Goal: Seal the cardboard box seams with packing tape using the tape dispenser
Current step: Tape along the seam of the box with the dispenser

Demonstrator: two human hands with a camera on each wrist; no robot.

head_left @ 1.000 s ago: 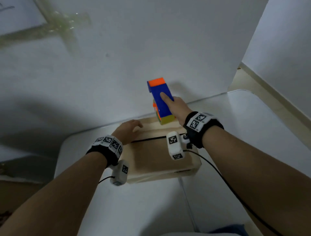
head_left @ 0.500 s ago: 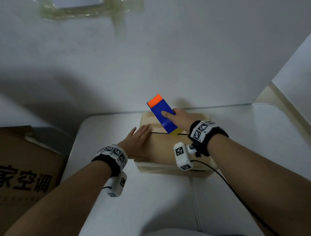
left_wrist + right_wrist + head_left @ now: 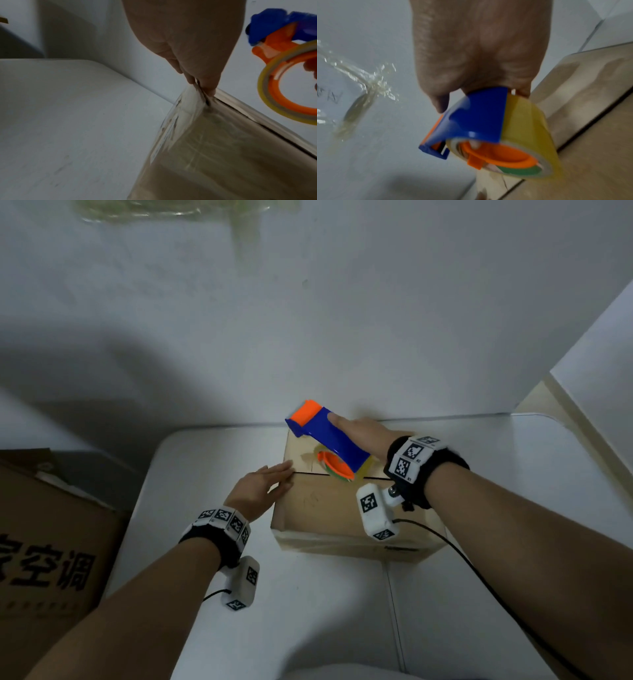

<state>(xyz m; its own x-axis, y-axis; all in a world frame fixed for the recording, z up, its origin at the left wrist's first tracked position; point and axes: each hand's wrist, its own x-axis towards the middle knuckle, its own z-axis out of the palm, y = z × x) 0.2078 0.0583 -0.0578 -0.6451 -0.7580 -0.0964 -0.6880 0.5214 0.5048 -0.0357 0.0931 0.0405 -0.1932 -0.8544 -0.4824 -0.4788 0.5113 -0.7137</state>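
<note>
A white desk (image 3: 308, 628) is being occupied by a brown cardboard box (image 3: 329, 511) with a dark open seam across its top. The box's left top edge is being pressed by the left hand (image 3: 255, 494), its fingers (image 3: 208, 86) straight and pressed together at the seam's end. A blue and orange plastic tape dispenser (image 3: 329, 436), loaded with yellowish tape, is being gripped by the right hand (image 3: 363, 434) over the seam, fingers curled round it.
</note>
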